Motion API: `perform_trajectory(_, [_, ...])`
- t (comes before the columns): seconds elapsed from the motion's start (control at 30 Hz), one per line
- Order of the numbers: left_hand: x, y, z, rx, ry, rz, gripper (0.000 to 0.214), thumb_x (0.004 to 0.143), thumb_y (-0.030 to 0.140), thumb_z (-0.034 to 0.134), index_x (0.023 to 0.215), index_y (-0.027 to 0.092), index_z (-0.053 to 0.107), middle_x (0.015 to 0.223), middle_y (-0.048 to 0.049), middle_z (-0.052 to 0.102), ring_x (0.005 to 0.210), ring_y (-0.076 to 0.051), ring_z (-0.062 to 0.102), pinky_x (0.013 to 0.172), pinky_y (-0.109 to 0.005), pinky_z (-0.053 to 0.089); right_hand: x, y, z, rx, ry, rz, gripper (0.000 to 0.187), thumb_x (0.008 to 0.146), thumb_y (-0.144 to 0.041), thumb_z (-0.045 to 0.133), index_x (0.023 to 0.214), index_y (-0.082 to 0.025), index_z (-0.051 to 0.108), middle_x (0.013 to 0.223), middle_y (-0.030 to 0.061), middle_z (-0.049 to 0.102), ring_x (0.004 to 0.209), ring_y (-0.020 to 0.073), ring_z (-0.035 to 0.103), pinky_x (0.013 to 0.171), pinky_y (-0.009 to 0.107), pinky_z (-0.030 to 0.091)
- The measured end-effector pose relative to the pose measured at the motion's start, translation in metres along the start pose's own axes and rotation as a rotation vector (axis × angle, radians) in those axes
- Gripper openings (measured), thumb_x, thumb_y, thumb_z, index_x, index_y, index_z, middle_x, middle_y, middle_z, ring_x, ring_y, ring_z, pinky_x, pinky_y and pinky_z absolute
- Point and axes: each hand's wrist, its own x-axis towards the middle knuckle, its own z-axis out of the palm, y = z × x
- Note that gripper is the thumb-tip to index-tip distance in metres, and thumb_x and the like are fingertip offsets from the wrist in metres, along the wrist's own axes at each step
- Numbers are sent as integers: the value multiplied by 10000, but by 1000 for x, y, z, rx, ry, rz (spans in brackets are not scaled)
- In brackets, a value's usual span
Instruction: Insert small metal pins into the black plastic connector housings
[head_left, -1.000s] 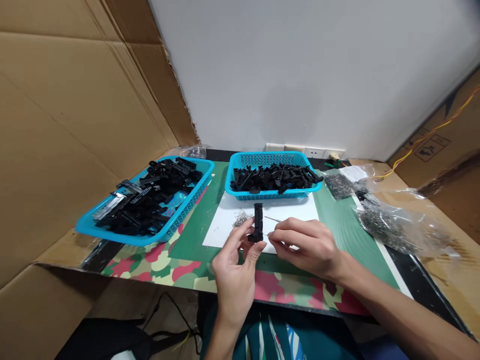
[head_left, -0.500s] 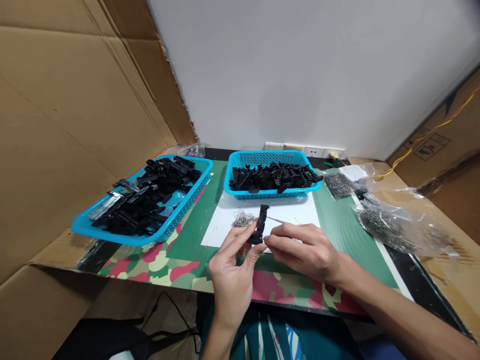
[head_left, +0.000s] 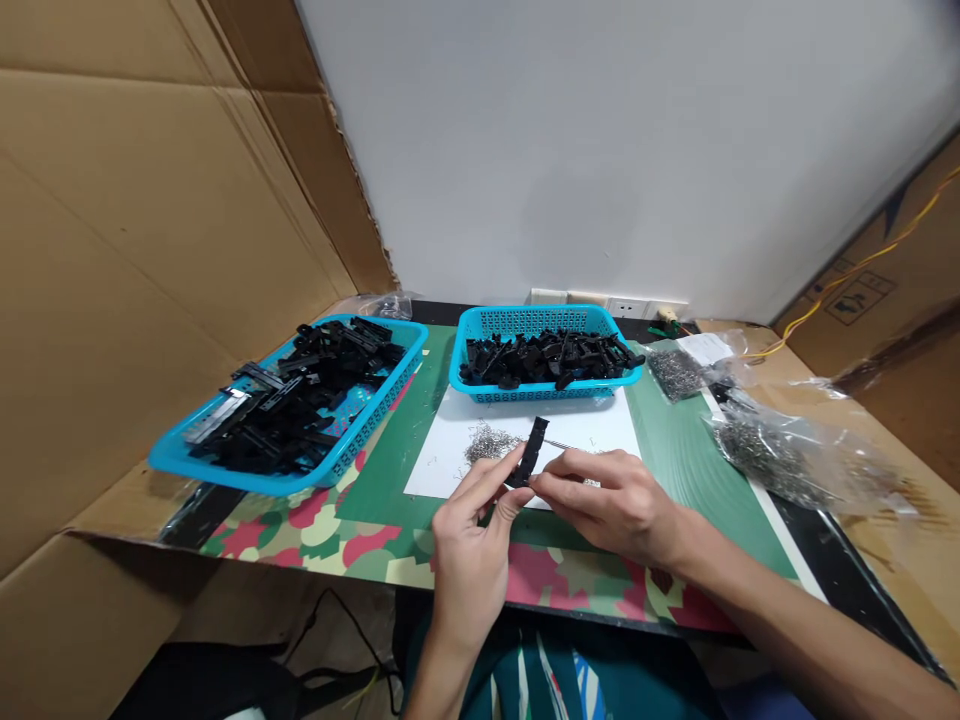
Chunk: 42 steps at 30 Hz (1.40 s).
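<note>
My left hand (head_left: 472,545) pinches a narrow black plastic part (head_left: 535,447) between thumb and fingers, holding it tilted above a white sheet (head_left: 429,468). My right hand (head_left: 611,500) is closed, its thumb and index fingertip close to the part's lower end. A thin pointed metal tool (head_left: 556,444) sticks out of its fingers toward the black part; most of the tool is hidden, so its exact kind cannot be made out. Just beyond my left fingers lies a loose pile of tiny metal pieces (head_left: 487,442), perhaps springs.
A blue basket (head_left: 547,384) of black parts stands at the back; a larger blue basket (head_left: 382,428) of black parts is at left. Plastic bags of small metal pieces (head_left: 780,460) (head_left: 677,373) lie right. Cardboard (head_left: 150,250) walls the left side.
The black part has tilted to the right at its top and turned in my left hand, which has shifted slightly right. My right hand stays close beside it with the tool.
</note>
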Motion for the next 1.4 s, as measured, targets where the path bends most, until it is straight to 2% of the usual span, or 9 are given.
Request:
perform_trajectory(0.1, [1, 1, 1, -57, -6, -87, 294, 977, 412, 719, 1190, 237, 821, 1083, -82, 771, 989, -219, 720, 856, -255, 569, 4, 0, -1, 84, -14, 48, 194, 1055, -119, 544, 1084, -164, 731, 894, 69, 732, 681, 148, 642, 563, 263, 481])
perform_trajectory(0.17, [1, 2, 1, -96, -15, -158, 348, 982, 483, 693, 1125, 195, 825, 949, -83, 759, 879, -208, 705, 785, -256, 569, 6, 0, -2, 147, -19, 73, 171, 1055, -140, 573, 1094, -169, 737, 930, 74, 741, 729, 155, 663, 593, 263, 503])
perform_trajectory(0.27, [2, 4, 1, -124, -7, -226, 468, 985, 575, 648, 924, 140, 809, 696, -39, 633, 658, -151, 581, 611, -219, 495, 9, 1, -2, 178, 3, 77, 151, 1051, -181, 612, 1130, -162, 740, 911, 73, 739, 743, 162, 670, 603, 266, 513])
perform_trajectory(0.37, [3, 7, 1, -135, 5, -237, 539, 982, 614, 628, 806, 124, 764, 622, -3, 516, 578, -113, 447, 532, -201, 397, 9, 4, -2, 153, 29, 76, 165, 1046, -181, 624, 1157, -146, 739, 879, 72, 726, 733, 164, 662, 597, 268, 508])
perform_trajectory(0.6, [3, 5, 0, -66, -49, -202, 478, 1048, 553, 553, 1047, 143, 798, 703, -9, 543, 658, -134, 472, 613, -230, 407, 9, 4, -3, 128, 23, 106, 156, 1037, -154, 619, 1092, -165, 764, 853, 59, 718, 715, 159, 640, 596, 279, 495])
perform_trajectory(0.8, [1, 1, 1, -92, -88, -216, 416, 1074, 493, 531, 1141, 158, 767, 820, -30, 611, 783, -166, 569, 710, -259, 442, 20, 0, -17, 221, 64, 403, 106, 1011, -208, 684, 969, -201, 782, 878, 53, 731, 805, 182, 650, 718, 321, 517])
perform_trajectory(1.0, [-1, 8, 6, 28, -173, -145, 365, 1096, 439, 497, 1020, 182, 745, 871, -33, 593, 843, -185, 559, 740, -276, 436, 22, 7, -18, 404, -149, 595, 56, 962, -256, 769, 919, -228, 790, 933, 24, 741, 926, 194, 654, 801, 322, 504])
perform_trajectory(1.17, [-1, 12, 7, 177, -238, -102, 328, 1106, 402, 478, 1117, 205, 740, 909, -33, 625, 825, -186, 564, 731, -277, 421, 21, 9, -17, 392, -215, 626, 85, 964, -208, 760, 879, -205, 755, 931, 18, 741, 915, 190, 642, 819, 327, 480])
perform_trajectory(1.4, [0, 12, 8, 241, -276, -100, 327, 1110, 385, 462, 1134, 221, 744, 898, -27, 641, 831, -196, 591, 763, -285, 438, 19, 6, -13, 248, -320, 535, 151, 1037, -108, 595, 914, -184, 639, 970, 54, 688, 950, 214, 566, 815, 330, 472])
